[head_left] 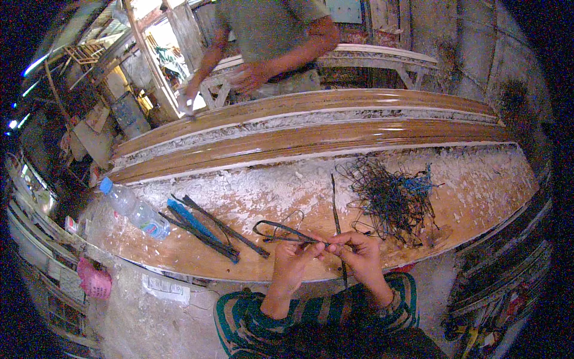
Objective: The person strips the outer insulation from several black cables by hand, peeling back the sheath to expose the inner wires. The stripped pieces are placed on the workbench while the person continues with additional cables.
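Note:
My left hand (291,262) and my right hand (363,256) meet at the near edge of the board, both with fingers pinched together. Between them they grip a black cord (288,228), which bends into a loop past my left fingers. A long dark strip (334,200) runs under my right hand and over the board's near edge. To the right lies a tangled heap of black cord (391,203) with some blue strands (421,181). Left of my hands are bundled dark strips (221,226) and a blue bundle (194,219). The exact fingertip grip is hard to make out.
The wooden board (161,254) is spotted with white residue. A clear plastic bottle (136,209) with a blue cap lies at its left. Two long, glossy brown moulded pieces (335,133) cross the far side. Beyond them a person (269,42) works with a hand on the farther piece.

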### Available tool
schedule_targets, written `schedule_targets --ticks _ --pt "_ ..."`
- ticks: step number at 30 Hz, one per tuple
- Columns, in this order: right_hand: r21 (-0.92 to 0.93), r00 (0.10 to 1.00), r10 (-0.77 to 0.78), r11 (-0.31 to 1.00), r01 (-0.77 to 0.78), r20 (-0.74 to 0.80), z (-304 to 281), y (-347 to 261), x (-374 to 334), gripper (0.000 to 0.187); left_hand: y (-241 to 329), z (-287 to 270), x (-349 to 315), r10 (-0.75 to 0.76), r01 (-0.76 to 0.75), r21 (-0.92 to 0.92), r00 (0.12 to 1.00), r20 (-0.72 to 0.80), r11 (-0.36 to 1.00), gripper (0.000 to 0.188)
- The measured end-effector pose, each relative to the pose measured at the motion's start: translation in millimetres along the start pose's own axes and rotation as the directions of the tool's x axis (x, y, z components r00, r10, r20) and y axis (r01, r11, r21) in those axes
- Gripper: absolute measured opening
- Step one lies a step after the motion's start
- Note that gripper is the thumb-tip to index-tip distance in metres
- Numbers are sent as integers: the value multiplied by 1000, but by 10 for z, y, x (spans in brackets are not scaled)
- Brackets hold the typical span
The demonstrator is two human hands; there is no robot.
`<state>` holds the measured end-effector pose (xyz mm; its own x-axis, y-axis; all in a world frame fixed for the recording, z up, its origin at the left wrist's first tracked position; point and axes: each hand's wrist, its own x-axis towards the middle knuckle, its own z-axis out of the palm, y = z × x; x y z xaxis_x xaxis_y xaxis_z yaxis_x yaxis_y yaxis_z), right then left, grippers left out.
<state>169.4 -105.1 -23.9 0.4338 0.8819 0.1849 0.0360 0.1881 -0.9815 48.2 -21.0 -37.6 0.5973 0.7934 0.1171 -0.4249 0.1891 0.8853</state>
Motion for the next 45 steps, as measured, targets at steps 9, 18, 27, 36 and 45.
schedule_targets --ticks 9,18,27,36,45 --pt "-37 992 -41 998 46 116 -53 54 -7 7 -59 -35 -6 123 -132 59 983 137 989 10" --pt "42 974 39 998 -49 223 -111 60 -2 9 31 52 -38 329 -363 164 922 202 917 12" --pt "130 987 2 991 -23 161 -33 103 -13 11 -69 -101 12 235 -293 188 931 280 937 16" --pt "230 998 38 972 -48 49 19 48 -40 9 -22 28 -46 74 -82 49 985 154 995 18" --pt "-297 937 -343 904 308 -72 66 -82 -91 8 18 66 -63 -162 163 -57 986 29 985 10"
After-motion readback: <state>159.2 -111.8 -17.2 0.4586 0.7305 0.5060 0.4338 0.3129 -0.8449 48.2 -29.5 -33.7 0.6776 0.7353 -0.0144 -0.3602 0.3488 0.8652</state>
